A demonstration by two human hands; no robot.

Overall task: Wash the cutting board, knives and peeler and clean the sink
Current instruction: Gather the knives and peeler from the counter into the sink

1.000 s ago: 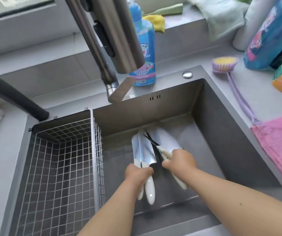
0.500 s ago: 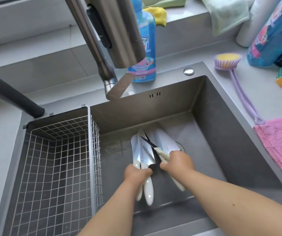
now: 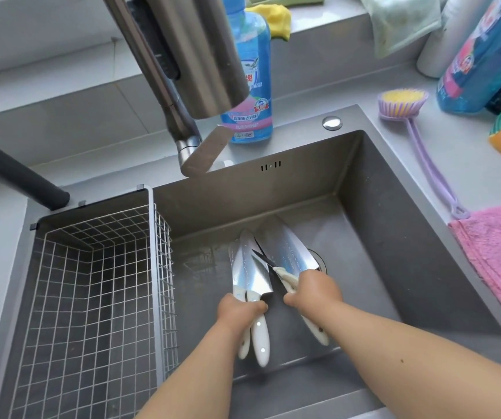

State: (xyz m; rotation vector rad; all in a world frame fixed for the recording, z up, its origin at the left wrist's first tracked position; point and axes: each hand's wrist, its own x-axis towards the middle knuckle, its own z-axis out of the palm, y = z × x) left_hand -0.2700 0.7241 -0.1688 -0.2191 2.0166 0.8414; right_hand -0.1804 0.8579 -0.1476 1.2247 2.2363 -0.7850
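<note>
Both hands down in the sink (image 3: 409,237), each closed on cutlery: left hand (image 3: 238,309) has its grip curled round two white handles (image 3: 259,340), holding two knives (image 3: 249,267) side by side, blades pointing away toward the back wall; right hand (image 3: 315,290) grips the handle of the wide knife (image 3: 288,246) together with a small cream-handled tool with a dark thin blade (image 3: 262,258), probably the peeler or a paring knife, can't tell which. Blades sit low over the sink floor near the drain (image 3: 318,258), whether touching it can't tell. Handling judgement: steel blades stiff, light to moderate weight, looks like a wet sheen on basin and blades so likely slippery; sharp edges are the risk, so take hold on the white handles only, never across the blade, and two handles bundled in one hand can slide against each other, so a firm wrap close to the blade end of the handle seems best. No cutting board visible. Faucet (image 3: 182,55) overhead, no water stream seen. Wire basket (image 3: 92,282) sits in the left part of the sink. On the worktop: blue detergent bottle (image 3: 249,86) behind the sink, purple dish brush (image 3: 403,99) and pink cloth (image 3: 497,258) to the right, well apart from the hands
</note>
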